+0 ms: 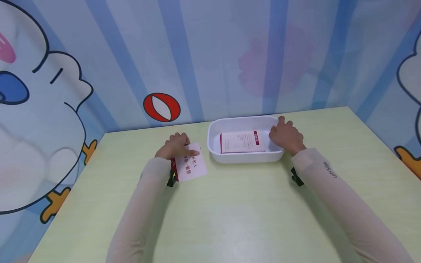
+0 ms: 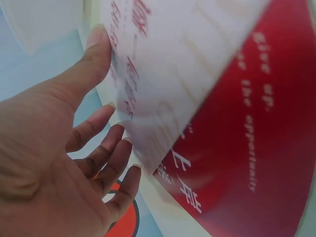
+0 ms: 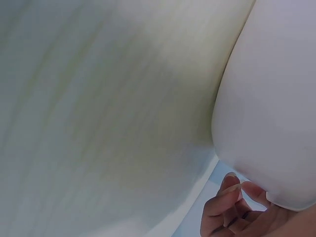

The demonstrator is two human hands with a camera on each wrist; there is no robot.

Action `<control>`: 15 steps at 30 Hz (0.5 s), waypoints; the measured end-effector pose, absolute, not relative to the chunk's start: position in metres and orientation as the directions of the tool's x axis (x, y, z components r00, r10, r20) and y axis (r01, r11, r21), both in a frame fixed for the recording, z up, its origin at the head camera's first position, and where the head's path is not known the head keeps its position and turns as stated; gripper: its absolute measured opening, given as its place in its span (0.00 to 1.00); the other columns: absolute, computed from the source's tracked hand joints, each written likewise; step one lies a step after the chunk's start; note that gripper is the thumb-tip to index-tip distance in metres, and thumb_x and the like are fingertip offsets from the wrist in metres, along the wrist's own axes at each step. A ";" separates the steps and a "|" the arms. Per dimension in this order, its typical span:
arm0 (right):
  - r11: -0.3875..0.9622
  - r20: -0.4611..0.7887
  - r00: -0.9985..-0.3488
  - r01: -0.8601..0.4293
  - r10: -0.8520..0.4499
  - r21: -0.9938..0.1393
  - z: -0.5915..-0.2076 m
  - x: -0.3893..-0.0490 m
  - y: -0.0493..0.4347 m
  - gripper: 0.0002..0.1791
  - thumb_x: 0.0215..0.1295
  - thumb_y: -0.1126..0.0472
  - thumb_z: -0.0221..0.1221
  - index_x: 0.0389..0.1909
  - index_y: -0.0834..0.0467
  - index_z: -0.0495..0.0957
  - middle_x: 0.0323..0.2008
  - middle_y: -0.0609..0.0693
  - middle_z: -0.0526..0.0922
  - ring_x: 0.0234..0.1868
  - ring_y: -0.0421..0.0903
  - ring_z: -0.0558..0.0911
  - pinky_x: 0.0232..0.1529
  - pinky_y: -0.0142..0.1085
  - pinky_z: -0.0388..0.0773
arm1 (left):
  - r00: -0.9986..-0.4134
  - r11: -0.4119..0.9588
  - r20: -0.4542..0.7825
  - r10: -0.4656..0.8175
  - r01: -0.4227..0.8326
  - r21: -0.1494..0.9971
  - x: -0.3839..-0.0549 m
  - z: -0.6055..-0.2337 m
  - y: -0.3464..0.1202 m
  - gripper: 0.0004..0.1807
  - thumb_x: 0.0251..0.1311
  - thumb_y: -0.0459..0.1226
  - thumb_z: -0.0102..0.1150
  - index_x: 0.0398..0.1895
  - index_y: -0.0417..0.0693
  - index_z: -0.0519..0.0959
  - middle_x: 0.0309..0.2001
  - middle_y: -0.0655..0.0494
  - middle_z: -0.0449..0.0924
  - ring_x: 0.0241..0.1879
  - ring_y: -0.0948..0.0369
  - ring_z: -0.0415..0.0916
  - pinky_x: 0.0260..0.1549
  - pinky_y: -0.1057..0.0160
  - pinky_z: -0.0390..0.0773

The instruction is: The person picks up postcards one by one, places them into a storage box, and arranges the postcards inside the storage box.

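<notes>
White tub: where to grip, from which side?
White tub: probably the left short end's rim, coming from the left. That wall stands up off the table with its edge exposed, and the right hand holds the opposite end.

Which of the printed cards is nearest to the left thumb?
The pale card, outside the white tray, by the left hand; the red card shows beneath it, and the red-banded card lies inside the tray.
</notes>
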State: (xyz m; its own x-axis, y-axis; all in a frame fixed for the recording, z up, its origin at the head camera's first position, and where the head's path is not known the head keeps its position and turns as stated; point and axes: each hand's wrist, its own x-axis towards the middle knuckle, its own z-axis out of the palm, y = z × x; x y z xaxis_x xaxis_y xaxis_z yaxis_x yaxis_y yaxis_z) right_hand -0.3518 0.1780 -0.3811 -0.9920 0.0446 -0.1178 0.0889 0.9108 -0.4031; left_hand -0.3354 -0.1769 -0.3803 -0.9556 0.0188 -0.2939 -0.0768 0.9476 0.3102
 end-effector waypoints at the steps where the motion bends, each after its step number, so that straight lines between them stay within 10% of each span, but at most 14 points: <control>1: 0.910 -0.116 -0.992 0.086 0.042 -0.405 -0.382 -0.352 0.178 0.35 0.76 0.50 0.34 0.74 0.69 0.45 0.60 0.74 0.64 0.51 0.67 0.75 0.54 0.64 0.74 | -0.955 0.947 -0.297 0.015 -0.081 0.311 -0.335 -0.380 -0.177 0.33 0.54 0.53 0.70 0.57 0.49 0.69 0.52 0.47 0.70 0.54 0.51 0.66 0.49 0.56 0.79; 15: 0.913 -0.115 -0.992 0.086 0.043 -0.399 -0.382 -0.352 0.177 0.35 0.76 0.50 0.34 0.74 0.69 0.45 0.60 0.74 0.65 0.51 0.66 0.74 0.55 0.64 0.73 | -0.942 0.904 -0.328 0.069 -0.080 0.420 -0.340 -0.381 -0.182 0.36 0.54 0.51 0.71 0.60 0.54 0.62 0.51 0.51 0.74 0.45 0.54 0.77 0.35 0.66 0.83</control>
State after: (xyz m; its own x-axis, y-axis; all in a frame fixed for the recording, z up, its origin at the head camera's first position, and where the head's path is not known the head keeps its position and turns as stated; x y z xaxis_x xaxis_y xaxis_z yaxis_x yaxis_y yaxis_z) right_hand -0.3520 0.1771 -0.3823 -0.9924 0.0434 -0.1151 0.0862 0.9127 -0.3994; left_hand -0.3398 -0.1823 -0.3813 -0.9422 0.0693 -0.3277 -0.0797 0.9039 0.4203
